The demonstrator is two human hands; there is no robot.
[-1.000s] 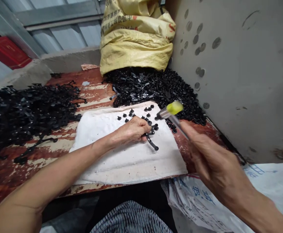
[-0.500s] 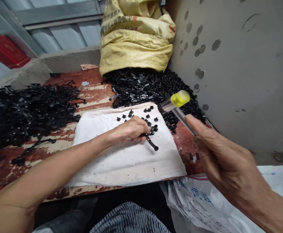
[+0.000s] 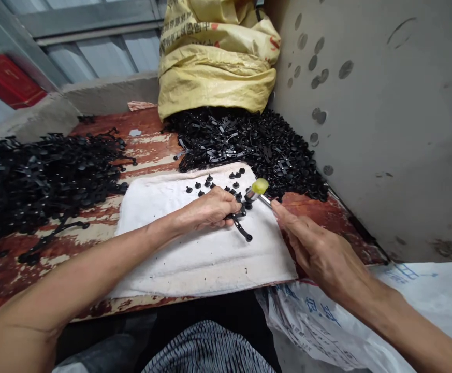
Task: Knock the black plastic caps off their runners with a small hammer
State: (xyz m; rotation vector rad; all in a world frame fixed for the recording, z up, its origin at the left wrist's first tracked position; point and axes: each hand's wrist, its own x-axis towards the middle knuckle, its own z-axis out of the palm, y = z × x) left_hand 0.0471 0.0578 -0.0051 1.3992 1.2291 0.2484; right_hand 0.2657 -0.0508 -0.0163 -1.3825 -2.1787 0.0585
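My left hand (image 3: pixel 209 207) rests on a white cloth (image 3: pixel 194 248), fingers curled and pinching a black strip part (image 3: pixel 242 228) that sticks out toward the right. My right hand (image 3: pixel 319 248) grips the handle of a small hammer (image 3: pixel 257 190) with a yellow-green head. The hammer head is down on the black pieces just beyond my left fingertips. Several small black studs (image 3: pixel 210 184) lie scattered on the cloth behind my left hand.
A heap of black parts (image 3: pixel 249 142) lies below a yellow sack (image 3: pixel 218 57) at the back. Another black pile (image 3: pixel 43 176) covers the worn red table (image 3: pixel 35 259) at the left. A grey wall (image 3: pixel 384 114) stands at the right; a white printed bag (image 3: pixel 326 321) lies below it.
The right hand has swung the hammer down from a raised position onto the parts by my left fingers. My left hand has stayed in place holding the strip.
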